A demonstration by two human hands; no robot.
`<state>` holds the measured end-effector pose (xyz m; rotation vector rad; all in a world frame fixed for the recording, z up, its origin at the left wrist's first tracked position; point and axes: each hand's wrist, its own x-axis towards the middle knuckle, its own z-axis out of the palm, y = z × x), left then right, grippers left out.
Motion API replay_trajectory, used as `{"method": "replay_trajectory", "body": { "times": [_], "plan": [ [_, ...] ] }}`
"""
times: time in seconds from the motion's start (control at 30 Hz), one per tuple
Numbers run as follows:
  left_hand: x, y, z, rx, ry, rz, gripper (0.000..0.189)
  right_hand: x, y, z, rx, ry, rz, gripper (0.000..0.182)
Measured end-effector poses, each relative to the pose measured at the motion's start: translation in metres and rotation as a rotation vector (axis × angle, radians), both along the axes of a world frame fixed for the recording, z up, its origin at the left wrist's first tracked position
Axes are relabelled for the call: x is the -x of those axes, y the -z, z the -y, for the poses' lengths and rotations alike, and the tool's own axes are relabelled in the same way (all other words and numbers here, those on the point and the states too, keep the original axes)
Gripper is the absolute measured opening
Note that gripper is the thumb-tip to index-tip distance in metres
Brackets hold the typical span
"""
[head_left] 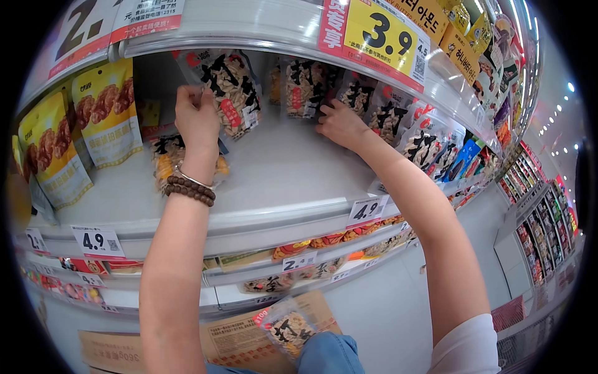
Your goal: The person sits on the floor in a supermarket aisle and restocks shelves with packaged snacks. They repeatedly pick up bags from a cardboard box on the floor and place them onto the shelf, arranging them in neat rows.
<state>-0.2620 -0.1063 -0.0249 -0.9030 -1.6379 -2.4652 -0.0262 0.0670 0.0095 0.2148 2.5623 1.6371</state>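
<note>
My left hand (198,114), with a beaded bracelet (190,189) at the wrist, pinches the left edge of a clear bag of seeds (232,93). That bag leans upright over the shelf board (275,159). Below it, partly behind my wrist, another clear bag (167,152) with yellow contents lies flat. My right hand (343,125) reaches in at the row's left end, fingers bent. Its fingertips lie between an upright seed bag (304,86) and the bag to its right (357,93); whether they grip either is unclear.
Yellow snack pouches (106,112) stand at left. More seed bags (423,140) line the right. The upper shelf's price rail (266,52) overhangs my hands. Below, a seed bag (287,327) rests against a cardboard box (238,339) beside my knee (329,353).
</note>
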Motion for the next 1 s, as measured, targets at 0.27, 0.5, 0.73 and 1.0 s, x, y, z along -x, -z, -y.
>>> {"method": "replay_trajectory", "body": {
  "times": [0.27,0.5,0.73,1.0],
  "plan": [
    [-0.002,-0.001,0.002,0.044,-0.023,-0.005,0.013,0.026,0.006,0.008,-0.016,0.358,0.061,0.013],
    [-0.002,0.0,0.0,-0.001,-0.026,-0.02,0.012,0.038,0.001,0.009,0.204,0.321,-0.024,0.015],
    [-0.006,-0.001,0.001,-0.02,-0.054,-0.05,0.012,0.106,-0.005,-0.009,-0.125,-0.167,-0.186,0.031],
    [-0.005,-0.005,0.01,0.0,-0.044,0.001,0.009,0.125,-0.04,0.037,-0.144,0.241,0.15,0.021]
  ]
}}
